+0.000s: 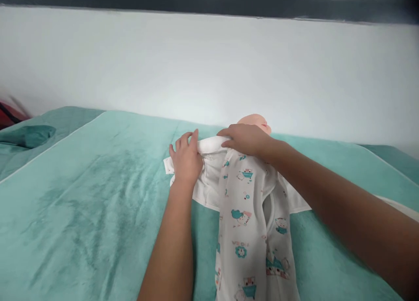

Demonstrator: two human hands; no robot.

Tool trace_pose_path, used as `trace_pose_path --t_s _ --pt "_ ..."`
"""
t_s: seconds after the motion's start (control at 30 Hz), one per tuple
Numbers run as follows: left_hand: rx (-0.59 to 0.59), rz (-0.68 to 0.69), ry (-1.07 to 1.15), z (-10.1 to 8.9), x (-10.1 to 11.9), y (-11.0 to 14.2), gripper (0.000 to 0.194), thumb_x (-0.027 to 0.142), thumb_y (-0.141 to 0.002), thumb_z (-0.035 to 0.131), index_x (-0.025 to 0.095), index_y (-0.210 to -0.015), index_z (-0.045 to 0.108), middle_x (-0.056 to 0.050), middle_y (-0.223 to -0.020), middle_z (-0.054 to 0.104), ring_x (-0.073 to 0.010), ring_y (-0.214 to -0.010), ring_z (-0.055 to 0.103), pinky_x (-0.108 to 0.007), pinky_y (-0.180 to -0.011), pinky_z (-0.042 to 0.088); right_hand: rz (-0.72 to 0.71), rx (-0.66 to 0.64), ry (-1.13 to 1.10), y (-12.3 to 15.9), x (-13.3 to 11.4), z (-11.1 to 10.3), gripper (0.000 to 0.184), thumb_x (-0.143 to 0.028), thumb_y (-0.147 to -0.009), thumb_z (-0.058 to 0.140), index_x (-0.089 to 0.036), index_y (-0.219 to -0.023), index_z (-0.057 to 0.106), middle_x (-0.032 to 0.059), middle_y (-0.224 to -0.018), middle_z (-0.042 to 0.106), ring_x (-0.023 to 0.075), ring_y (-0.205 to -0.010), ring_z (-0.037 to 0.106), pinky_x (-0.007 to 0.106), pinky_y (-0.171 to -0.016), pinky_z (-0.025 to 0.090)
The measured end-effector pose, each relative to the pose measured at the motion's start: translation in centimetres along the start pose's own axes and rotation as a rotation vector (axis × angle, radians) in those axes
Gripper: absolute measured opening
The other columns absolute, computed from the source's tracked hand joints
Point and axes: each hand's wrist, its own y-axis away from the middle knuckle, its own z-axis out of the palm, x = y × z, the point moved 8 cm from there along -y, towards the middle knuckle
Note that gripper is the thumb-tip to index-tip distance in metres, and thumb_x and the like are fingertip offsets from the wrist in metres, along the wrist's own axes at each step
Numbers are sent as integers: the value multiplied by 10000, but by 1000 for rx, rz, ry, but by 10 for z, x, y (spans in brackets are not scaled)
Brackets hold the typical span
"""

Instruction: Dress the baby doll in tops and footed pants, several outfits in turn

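Note:
A white baby garment [238, 231] printed with small animals in teal and pink lies lengthwise before me. Its white sleeve [212, 145] stretches out to the left at the far end. My left hand [187, 159] is closed around the outer end of this sleeve, its fingertips bent over the far side. My right hand [247, 138] grips the sleeve's inner end near the shoulder, thumb and fingers on either side of the cloth. Just beyond it shows a peach-coloured rounded head, like a doll's [255, 119], mostly hidden by that hand. Plain white cloth [207, 187] spreads beneath the garment.
A teal plush blanket [98, 196] with light edging covers the bed. Behind it rises a white wall [183, 65] with a dark band along the top. Bunched teal fabric [28, 136] and something red [8, 117] are at the far left.

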Motion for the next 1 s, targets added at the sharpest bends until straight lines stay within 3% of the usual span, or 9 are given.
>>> trace_pose_path --t_s 0.07,0.17,0.3,0.4,0.53,0.67,0.8,0.9,1.0 --pt "-67 32 -6 6 2 0 553 158 -890 488 320 -1418 525 -60 -1410 587 -300 -1309 498 -572 -1187 245 6 -26 -30 -6 -4 7 320 -403 -897 613 -317 -1189 712 50 -1135 711 265 -943 649 371 -812 446" --pt "-98 -60 -12 11 -8 -3 459 191 -911 485 334 -1331 604 -46 -1312 653 -298 -1224 556 -564 -1149 301 35 -42 -103 -10 -4 9 320 -369 -904 597 -307 -1199 705 35 -1140 728 268 -1000 653 375 -851 462" --pt "-80 -141 -35 9 -16 -4 459 177 -900 483 325 -1312 621 -53 -1331 646 -308 -1238 545 -551 -1116 330 65 68 -246 9 3 -3 319 -323 -940 503 -292 -1175 716 10 -1241 710 270 -1156 619 407 -951 465" --pt "-70 -175 -37 9 -19 -3 474 152 -896 450 313 -1306 625 -61 -1344 639 -319 -1253 535 -576 -1106 328 165 302 -408 48 29 -4 337 -344 -958 460 -276 -1163 718 12 -1254 706 255 -1175 620 418 -999 461" --pt "-74 -195 -53 13 -20 -4 474 147 -900 414 301 -1293 629 -79 -1349 633 -323 -1245 541 -600 -1104 328 349 597 -525 111 86 27 391 -374 -958 437 -233 -1226 684 58 -1271 698 258 -1163 636 431 -1015 474" --pt "-155 -204 -52 24 -17 -1 565 172 -887 436 243 -1445 488 -130 -1479 530 -346 -1363 451 -674 -1141 259 373 597 -247 131 114 50 437 -218 -877 440 -192 -1244 678 88 -1309 675 290 -1218 600 460 -1074 422" --pt "-120 -226 -14 20 -11 12 647 153 -874 408 181 -1520 374 -147 -1574 416 -350 -1476 315 -739 -1166 148 470 601 -247 127 128 50 448 -161 -833 416 -236 -1174 697 49 -1271 691 282 -1160 623 429 -999 459" --pt "24 -142 32 1 12 21 580 124 -873 381 181 -1441 486 -126 -1520 485 -313 -1476 327 -657 -1207 204 513 627 -316 126 135 51 434 -197 -848 420 -229 -1200 670 69 -1266 686 287 -1152 619 422 -976 460" --pt "32 109 155 -12 69 25 454 160 -915 398 209 -1317 604 -95 -1407 584 -246 -1359 478 -447 -1172 384 539 636 -353 127 141 56 417 -254 -875 430 -213 -1235 637 94 -1255 684 297 -1149 616 433 -982 452"
